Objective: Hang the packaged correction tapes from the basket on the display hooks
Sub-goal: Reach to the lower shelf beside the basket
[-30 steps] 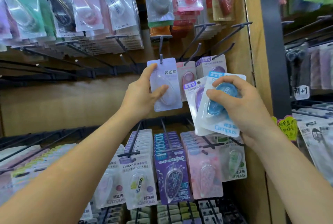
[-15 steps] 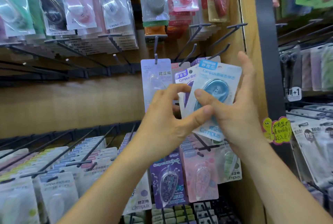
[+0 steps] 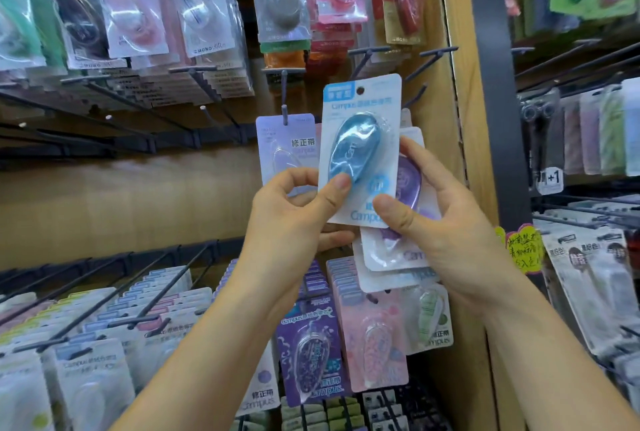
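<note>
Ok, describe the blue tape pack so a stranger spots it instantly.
Beside the wooden upright on the display's right, the left hand and right hand hold packs up. The frontmost card, under both thumbs, is the blue pack: the only blue teardrop, overlapping purple packs.

Both forearms up, grips close together.
Left grip (image 3: 294,222) pinches blue blister-packed correction tape (image 3: 360,139); right grip (image 3: 450,233) clasps stacked purple-tape packs (image 3: 407,177).

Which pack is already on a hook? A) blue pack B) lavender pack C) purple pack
B: the lavender pack hangs with a hook through its top; the blue pack is pinched by the left hand, hole free, and the purple pack sits in the right hand.
</note>
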The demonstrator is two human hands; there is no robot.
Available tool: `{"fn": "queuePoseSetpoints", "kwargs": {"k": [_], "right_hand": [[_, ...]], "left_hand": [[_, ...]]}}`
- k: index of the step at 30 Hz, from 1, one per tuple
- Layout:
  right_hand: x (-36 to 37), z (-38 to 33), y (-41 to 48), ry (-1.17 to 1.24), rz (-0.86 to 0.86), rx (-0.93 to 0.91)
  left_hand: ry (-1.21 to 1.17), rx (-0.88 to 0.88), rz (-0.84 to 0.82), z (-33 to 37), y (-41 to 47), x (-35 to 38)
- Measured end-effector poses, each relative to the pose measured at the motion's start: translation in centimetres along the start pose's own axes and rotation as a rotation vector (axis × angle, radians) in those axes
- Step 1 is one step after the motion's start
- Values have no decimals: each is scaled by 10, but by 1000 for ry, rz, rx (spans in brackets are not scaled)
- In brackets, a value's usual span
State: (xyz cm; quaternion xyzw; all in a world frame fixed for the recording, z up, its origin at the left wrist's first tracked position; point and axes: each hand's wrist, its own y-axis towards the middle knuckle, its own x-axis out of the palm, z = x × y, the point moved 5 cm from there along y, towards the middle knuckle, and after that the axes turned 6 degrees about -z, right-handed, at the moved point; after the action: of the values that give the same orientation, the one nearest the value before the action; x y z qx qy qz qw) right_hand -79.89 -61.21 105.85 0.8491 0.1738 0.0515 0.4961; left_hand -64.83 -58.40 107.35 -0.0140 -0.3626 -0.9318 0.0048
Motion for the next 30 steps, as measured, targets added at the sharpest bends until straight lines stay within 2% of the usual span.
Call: {"fn": "queuePoseSetpoints", "kwargs": {"k": [4,8,11,17,20,23,30], "right_hand": [[-12,4,-9,14,13,30],[-32,-8,-17,-59,180,-45],[-40,-17,-18,-64,230,-54],[-8,-6,-8,-26,201,-9],[18,-1,-2,11,145,18],[47,1,5,76,20,62],[97,11,17,295,-239,205]], "left_hand": [[13,21,20,-3,2,-3],[203,250,145,20,-5,-31],[316,357,213,34,-17,-57],[283,231,271,19,-27,-99],[227,174,311,9,-30,-114],[208,151,332,8,-28,-126],[266,222,215,20,-21,-129]]}}
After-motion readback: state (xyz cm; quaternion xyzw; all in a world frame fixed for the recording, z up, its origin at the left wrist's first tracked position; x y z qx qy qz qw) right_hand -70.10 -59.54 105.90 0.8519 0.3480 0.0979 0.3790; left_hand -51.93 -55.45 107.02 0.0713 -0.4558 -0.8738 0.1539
